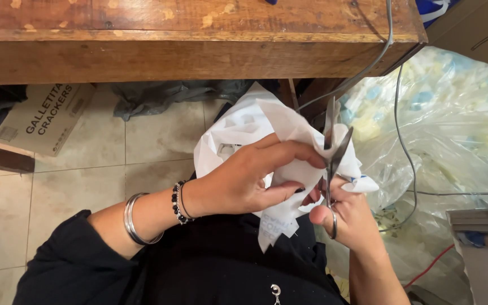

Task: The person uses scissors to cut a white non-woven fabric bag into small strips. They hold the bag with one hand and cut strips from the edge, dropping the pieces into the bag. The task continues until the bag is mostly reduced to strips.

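My left hand (249,178) grips a bunched piece of white fabric (255,127) over my lap, thumb and fingers pinching its upper fold. A silver bangle and a black bead bracelet sit on that wrist. My right hand (351,217) holds metal scissors (332,152), fingers through the handle rings. The blades point up and stand partly apart, right against the fabric's right edge. A strip of the fabric with printed lettering hangs down between my hands.
A worn wooden table (199,51) spans the top. Under it lie a cardboard box (43,116) and dark cloth (165,96) on beige floor tiles. A large clear plastic bag (453,130) with grey cables across it fills the right.
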